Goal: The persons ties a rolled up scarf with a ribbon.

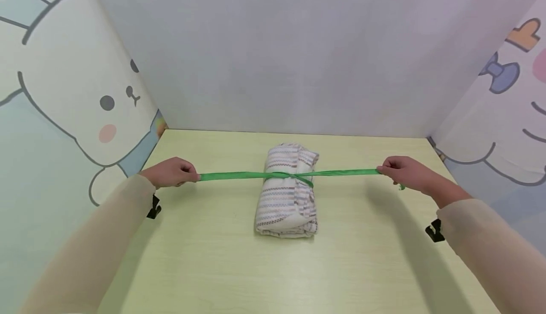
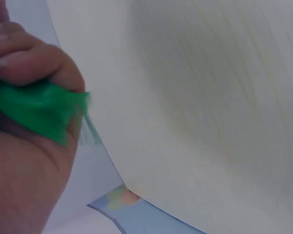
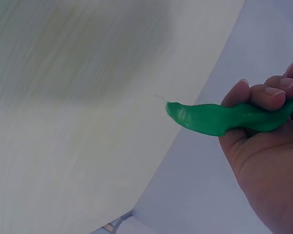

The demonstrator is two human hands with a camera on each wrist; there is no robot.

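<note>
A folded cloth bundle (image 1: pixel 279 209) with striped patterning lies on the table, a green ribbon (image 1: pixel 341 173) crossed around its middle. The ribbon runs out nearly straight to both sides, with a small loose loop just right of the crossing. At the left, my left hand (image 1: pixel 172 171) grips one end; its frayed tip (image 2: pixel 75 117) pokes out of the curled fingers in the left wrist view. On the other side my right hand (image 1: pixel 405 174) pinches the opposite end. Its ribbon tail (image 3: pixel 200 118) sticks out past the palm in the right wrist view.
The pale wooden table (image 1: pixel 213 266) meets a plain grey wall (image 1: pixel 273 58) at the back. Walls with cartoon animals stand close on the left (image 1: pixel 64 91) and right (image 1: pixel 490 129). Black clips (image 1: pixel 435 231) hang at both sleeve cuffs.
</note>
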